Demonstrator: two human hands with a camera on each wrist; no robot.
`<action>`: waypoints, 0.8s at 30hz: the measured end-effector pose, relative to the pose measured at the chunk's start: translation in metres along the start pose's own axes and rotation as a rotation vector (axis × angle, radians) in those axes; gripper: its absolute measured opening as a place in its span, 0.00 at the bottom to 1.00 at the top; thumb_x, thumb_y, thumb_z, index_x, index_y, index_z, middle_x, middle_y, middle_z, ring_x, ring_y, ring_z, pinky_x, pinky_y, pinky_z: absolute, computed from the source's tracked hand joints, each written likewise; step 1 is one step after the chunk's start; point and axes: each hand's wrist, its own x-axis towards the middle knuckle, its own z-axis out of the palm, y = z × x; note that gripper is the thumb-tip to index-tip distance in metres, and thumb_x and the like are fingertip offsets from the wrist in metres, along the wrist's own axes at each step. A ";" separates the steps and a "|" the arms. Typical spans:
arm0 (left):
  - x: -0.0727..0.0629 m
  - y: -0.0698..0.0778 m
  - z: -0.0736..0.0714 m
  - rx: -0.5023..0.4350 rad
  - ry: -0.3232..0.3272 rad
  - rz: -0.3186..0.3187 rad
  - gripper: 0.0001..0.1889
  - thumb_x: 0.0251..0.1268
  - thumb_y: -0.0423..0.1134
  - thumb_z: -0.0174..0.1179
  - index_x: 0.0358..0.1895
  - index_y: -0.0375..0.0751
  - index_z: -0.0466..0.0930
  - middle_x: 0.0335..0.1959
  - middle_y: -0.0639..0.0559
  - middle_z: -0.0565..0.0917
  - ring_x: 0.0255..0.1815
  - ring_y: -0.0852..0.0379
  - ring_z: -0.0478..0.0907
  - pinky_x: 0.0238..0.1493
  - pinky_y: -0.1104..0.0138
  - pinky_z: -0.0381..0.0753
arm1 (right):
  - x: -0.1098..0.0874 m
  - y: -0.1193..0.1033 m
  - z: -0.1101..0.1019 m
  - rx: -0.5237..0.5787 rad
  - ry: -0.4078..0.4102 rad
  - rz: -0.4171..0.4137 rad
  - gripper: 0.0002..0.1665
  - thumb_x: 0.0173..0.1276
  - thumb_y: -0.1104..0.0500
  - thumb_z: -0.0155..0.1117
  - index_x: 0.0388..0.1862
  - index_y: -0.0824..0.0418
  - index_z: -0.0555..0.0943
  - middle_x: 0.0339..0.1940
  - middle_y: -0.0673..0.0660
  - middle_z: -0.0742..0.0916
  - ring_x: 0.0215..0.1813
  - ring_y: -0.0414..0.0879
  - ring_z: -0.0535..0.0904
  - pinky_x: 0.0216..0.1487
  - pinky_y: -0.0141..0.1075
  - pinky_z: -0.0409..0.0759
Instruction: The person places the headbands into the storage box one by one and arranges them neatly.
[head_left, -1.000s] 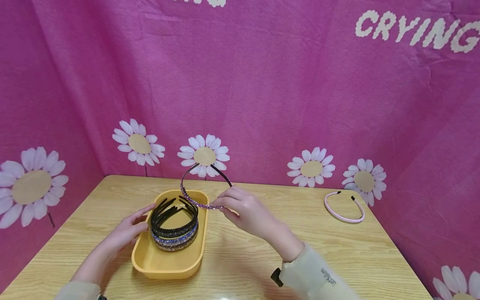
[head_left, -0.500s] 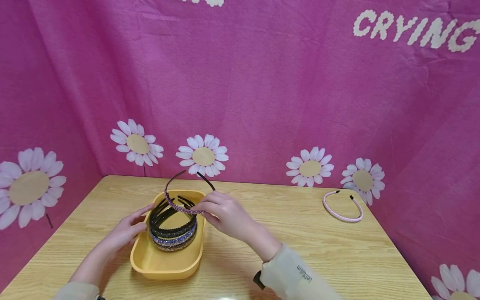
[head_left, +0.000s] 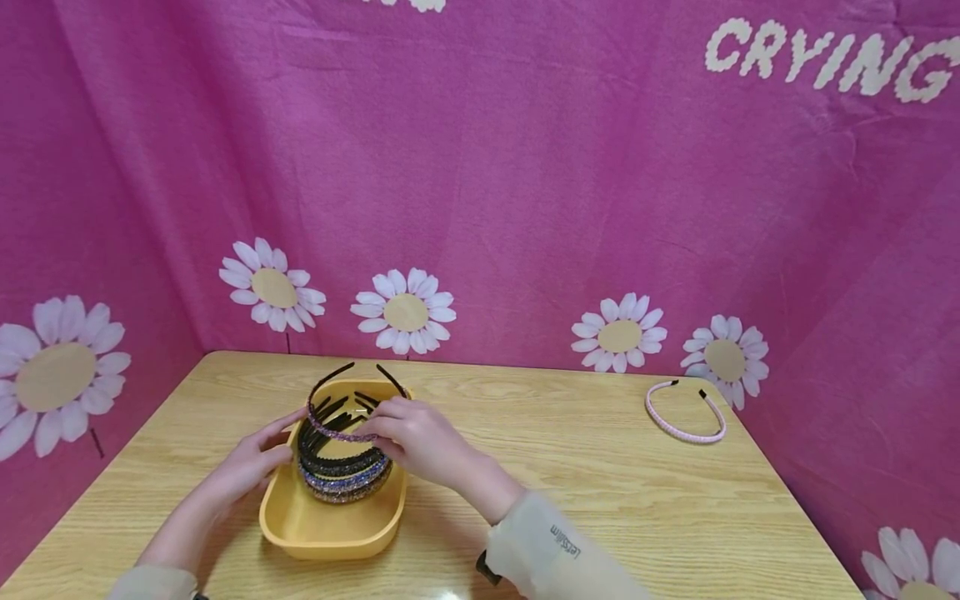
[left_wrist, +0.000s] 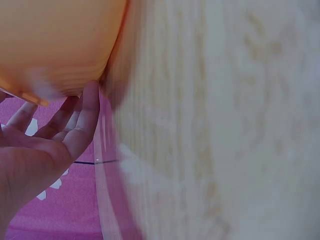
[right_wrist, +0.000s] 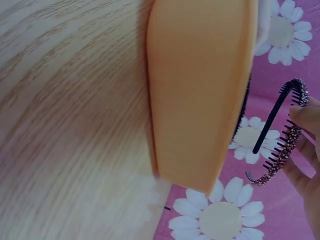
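My right hand (head_left: 420, 442) pinches a purple glittery headband (head_left: 330, 431) by its band, above a yellow tray (head_left: 330, 542). The right wrist view shows comb teeth along the inside of that glittery headband (right_wrist: 285, 150). Inside the tray sits a stack of black, blue and glittery headbands (head_left: 345, 483), their ends toward the far side. My left hand (head_left: 236, 475) holds the tray's left side, thumb at the rim. In the left wrist view, the left hand's fingers (left_wrist: 87, 107) touch the tray's outer wall (left_wrist: 55, 45).
A pale pink headband (head_left: 686, 435) lies on the wooden table (head_left: 600, 492) at the far right. Behind the table hangs a pink cloth (head_left: 510, 183) printed with daisies and letters.
My right hand has moved left and down with the purple headband, from the tray's right edge to over the stack. The left hand stays at the tray's side.
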 end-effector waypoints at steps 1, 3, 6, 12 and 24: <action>0.000 0.000 0.000 0.001 -0.002 0.001 0.37 0.60 0.30 0.48 0.75 0.41 0.49 0.66 0.25 0.59 0.49 0.55 0.75 0.42 0.65 0.82 | 0.001 0.000 0.002 0.007 -0.006 0.003 0.13 0.58 0.66 0.67 0.41 0.55 0.85 0.37 0.47 0.86 0.42 0.39 0.79 0.47 0.24 0.76; 0.000 0.000 0.000 0.011 0.004 -0.006 0.37 0.60 0.30 0.48 0.75 0.42 0.49 0.66 0.25 0.60 0.49 0.53 0.75 0.41 0.65 0.82 | 0.001 0.001 0.005 0.026 -0.018 0.014 0.13 0.58 0.67 0.66 0.41 0.55 0.85 0.38 0.48 0.86 0.42 0.40 0.80 0.48 0.25 0.76; 0.000 0.000 0.000 0.024 0.009 -0.008 0.36 0.60 0.30 0.48 0.75 0.41 0.49 0.66 0.24 0.59 0.49 0.52 0.76 0.42 0.65 0.82 | 0.002 0.001 0.011 0.026 -0.061 0.041 0.13 0.59 0.66 0.65 0.42 0.54 0.85 0.38 0.47 0.85 0.43 0.39 0.80 0.48 0.23 0.76; 0.001 -0.001 0.000 0.023 0.008 -0.004 0.36 0.61 0.30 0.48 0.74 0.42 0.50 0.66 0.24 0.60 0.49 0.52 0.76 0.41 0.65 0.82 | 0.003 0.002 0.021 0.008 -0.146 0.086 0.13 0.62 0.65 0.64 0.43 0.52 0.85 0.40 0.46 0.85 0.45 0.39 0.79 0.50 0.23 0.75; 0.000 0.000 0.001 0.030 0.012 0.012 0.37 0.59 0.30 0.49 0.74 0.42 0.50 0.65 0.23 0.61 0.31 0.64 0.75 0.30 0.69 0.80 | 0.011 0.002 0.030 -0.035 -0.226 0.094 0.12 0.64 0.61 0.63 0.45 0.50 0.85 0.43 0.46 0.85 0.48 0.39 0.78 0.53 0.24 0.74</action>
